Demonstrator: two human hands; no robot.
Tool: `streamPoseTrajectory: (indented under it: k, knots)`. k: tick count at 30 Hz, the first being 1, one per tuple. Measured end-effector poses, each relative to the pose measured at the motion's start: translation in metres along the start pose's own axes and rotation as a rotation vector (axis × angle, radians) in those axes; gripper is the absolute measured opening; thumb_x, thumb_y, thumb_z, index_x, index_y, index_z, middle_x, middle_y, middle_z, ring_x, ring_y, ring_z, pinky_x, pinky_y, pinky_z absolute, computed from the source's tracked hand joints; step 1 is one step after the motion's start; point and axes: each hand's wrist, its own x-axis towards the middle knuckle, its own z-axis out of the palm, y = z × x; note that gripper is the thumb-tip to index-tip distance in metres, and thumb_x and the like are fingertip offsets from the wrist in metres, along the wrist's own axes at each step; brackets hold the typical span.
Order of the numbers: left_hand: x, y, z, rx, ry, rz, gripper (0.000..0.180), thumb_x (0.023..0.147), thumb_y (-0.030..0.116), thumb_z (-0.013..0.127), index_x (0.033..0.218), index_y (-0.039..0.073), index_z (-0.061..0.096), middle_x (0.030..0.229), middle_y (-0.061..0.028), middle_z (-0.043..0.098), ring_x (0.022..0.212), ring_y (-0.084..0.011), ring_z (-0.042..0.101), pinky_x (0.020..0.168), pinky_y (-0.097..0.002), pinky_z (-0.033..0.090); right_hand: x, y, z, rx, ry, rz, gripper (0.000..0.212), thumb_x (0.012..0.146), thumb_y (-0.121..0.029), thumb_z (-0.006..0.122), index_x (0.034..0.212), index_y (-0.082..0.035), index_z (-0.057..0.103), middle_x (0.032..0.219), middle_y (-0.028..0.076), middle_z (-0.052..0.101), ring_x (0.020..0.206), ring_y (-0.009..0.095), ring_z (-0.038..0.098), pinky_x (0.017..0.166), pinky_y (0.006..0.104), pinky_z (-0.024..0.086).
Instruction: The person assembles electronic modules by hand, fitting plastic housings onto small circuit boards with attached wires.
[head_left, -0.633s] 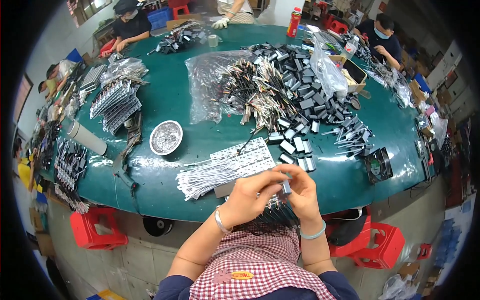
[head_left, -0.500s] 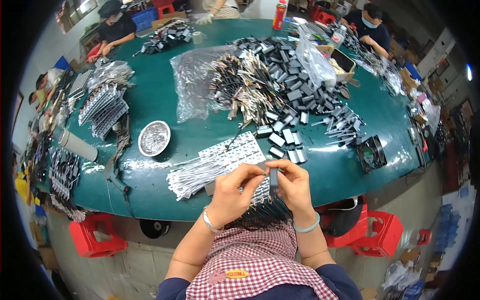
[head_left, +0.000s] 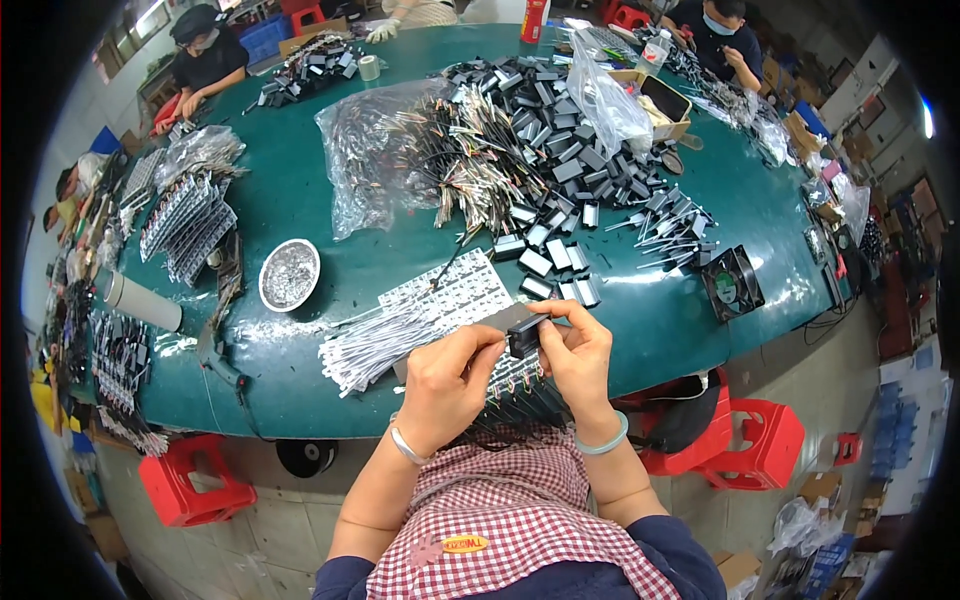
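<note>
My right hand (head_left: 580, 358) grips a small black rectangular plastic housing (head_left: 525, 336) between thumb and fingers, tilted above the table's near edge. At the housing's left end, the thumb and fingertips of my left hand (head_left: 448, 382) are pinched together; whatever they hold is too small to make out. Just below both hands lies a board panel (head_left: 513, 378) with a row of thin dark wires (head_left: 520, 412) hanging toward my checked apron. Left of it, a bundle of white wires (head_left: 362, 352) spreads from a pale circuit board panel (head_left: 460, 290).
Loose black housings (head_left: 570, 150) and a heap of wires (head_left: 485, 150) cover the table's middle. A white bowl (head_left: 290, 275) stands left, beyond it a soldering-type hand tool (head_left: 225, 362). A small fan (head_left: 732, 284) lies right. Other people sit across the green table (head_left: 400, 250).
The housing has gone from standing upright to lying tilted in my right hand. My left fingertips have shifted a little left, to its end. The whole view has moved slightly.
</note>
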Motion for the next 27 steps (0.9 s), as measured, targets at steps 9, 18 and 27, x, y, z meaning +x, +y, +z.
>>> streamPoseTrajectory:
  k: [9,18,27]
  knots:
    - [-0.0006,-0.0029,0.0027,0.054,-0.007,0.037,0.006,0.084,-0.002,0.071,0.088,0.0,0.067,0.076,-0.0099,0.071,0.058,-0.0141,0.065,0.053,-0.0248,0.048,-0.0013,0.0028,0.002,-0.172,0.077,-0.19,0.018,0.089,0.011,0.057,0.104,0.006,0.065,0.095,0.004,0.054,0.056,0.002,0.056,0.045,0.0184,0.039]
    - [-0.0009,-0.0038,0.0009,-0.021,-0.047,-0.092,0.006,0.084,-0.002,0.071,0.089,-0.001,0.068,0.073,-0.0092,0.07,0.059,-0.013,0.066,0.054,-0.0245,0.048,-0.0004,-0.0007,0.0015,-0.225,0.088,-0.301,0.018,0.089,0.011,0.057,0.105,0.006,0.065,0.097,0.005,0.055,0.054,0.004,0.056,0.045,0.0198,0.042]
    - [-0.001,-0.0054,-0.0006,-0.023,-0.048,-0.07,0.004,0.085,-0.001,0.071,0.088,-0.001,0.068,0.071,-0.0085,0.07,0.06,-0.0124,0.066,0.055,-0.0241,0.05,0.0012,-0.0048,0.001,-0.433,0.102,-0.469,0.023,0.085,0.011,0.06,0.105,0.002,0.067,0.094,0.007,0.058,0.057,0.005,0.055,0.046,0.0205,0.045]
